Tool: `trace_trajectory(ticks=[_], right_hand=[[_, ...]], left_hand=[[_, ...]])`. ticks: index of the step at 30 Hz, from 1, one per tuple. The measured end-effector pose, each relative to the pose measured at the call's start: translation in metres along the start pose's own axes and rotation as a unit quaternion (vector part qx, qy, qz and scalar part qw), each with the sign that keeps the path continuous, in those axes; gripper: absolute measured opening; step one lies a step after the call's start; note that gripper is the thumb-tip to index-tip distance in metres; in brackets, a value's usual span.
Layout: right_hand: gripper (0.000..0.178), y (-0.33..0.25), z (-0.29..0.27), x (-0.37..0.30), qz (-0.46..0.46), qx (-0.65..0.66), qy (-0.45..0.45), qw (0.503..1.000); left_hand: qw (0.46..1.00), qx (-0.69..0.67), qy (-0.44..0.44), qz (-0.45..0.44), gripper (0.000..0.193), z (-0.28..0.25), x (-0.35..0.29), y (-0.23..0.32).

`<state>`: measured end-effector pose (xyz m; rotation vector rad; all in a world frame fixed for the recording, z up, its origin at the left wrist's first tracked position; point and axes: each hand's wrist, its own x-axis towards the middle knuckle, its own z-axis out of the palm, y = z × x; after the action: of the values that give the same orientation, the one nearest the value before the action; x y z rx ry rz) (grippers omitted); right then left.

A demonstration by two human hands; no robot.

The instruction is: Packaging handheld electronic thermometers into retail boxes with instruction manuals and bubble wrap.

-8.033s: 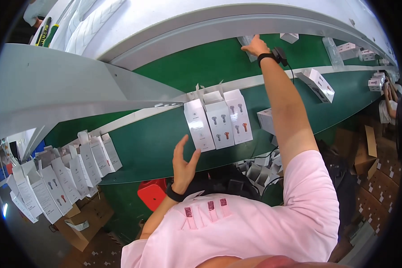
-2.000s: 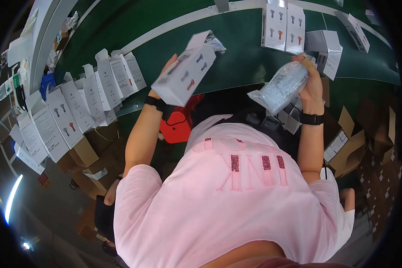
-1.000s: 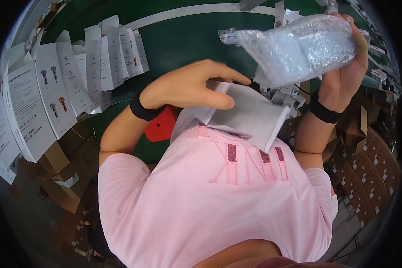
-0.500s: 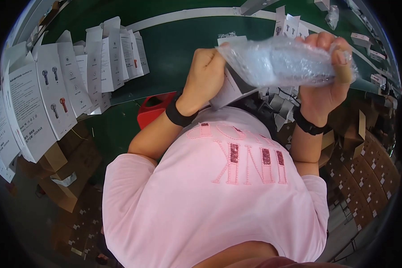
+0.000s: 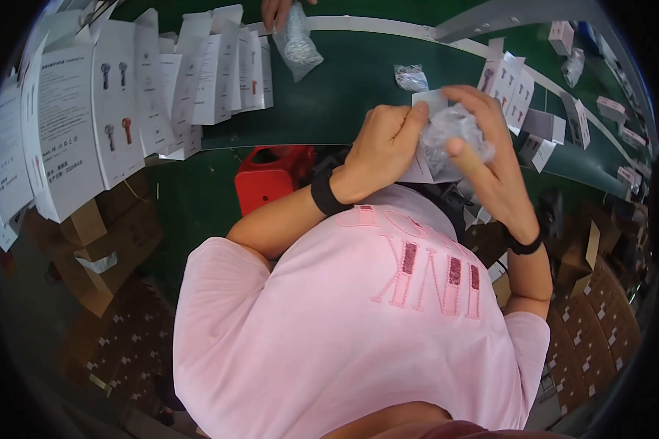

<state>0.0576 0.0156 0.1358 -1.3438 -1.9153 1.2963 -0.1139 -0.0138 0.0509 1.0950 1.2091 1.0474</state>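
Note:
My left hand [image 5: 386, 150] is closed on a white carton [image 5: 420, 170], its thumb at the carton's upper edge and a flap [image 5: 430, 97] standing up. My right hand [image 5: 496, 164] curls round a bubble-wrapped package [image 5: 458, 130], thumb on the near side and fingers on the far side. The package is seen nearly end-on at the carton's mouth; how much of it is inside I cannot tell. Beyond the carton, a small clear plastic packet [image 5: 411, 77] lies on the green table [image 5: 344, 91].
Several white printed cartons [image 5: 117, 102] stand in a row at the left. More cartons [image 5: 509, 84] stand at the right. Another person's hand [image 5: 277, 13] touches a bubble-wrapped package [image 5: 297, 45] at the far edge. A red stool [image 5: 260, 183] stands below the table.
The package in my right hand has swung from lying lengthwise to end-on at the carton and moved down and left. Another person's hand and a second wrapped package have come into view.

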Motion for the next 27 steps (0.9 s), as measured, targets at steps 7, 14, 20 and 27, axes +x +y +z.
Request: trace_trajectory(ticks=[7, 14, 20, 27], right_hand=[[0.025, 0.009, 0.002, 0.009, -0.027, -0.254, -0.091, 0.963], [0.013, 0.039, 0.033, 0.027, -0.077, -0.185, -0.146, 0.969], [0.035, 0.041, 0.000, 0.037, -0.080, -0.103, -0.197, 0.972], [0.038, 0.103, -0.032, 0.051, 0.013, -0.105, 0.170, 0.980]], left_hand=[[0.994, 0.051, 0.041, 0.093, 0.041, 0.007, -0.004, -0.005], [0.994, 0.081, 0.060, 0.028, 0.047, 0.005, -0.006, -0.039], [0.991, -0.034, 0.120, -0.050, 0.055, -0.008, 0.014, -0.053], [0.939, -0.246, 0.223, -0.089, 0.046, -0.055, 0.013, -0.048]])
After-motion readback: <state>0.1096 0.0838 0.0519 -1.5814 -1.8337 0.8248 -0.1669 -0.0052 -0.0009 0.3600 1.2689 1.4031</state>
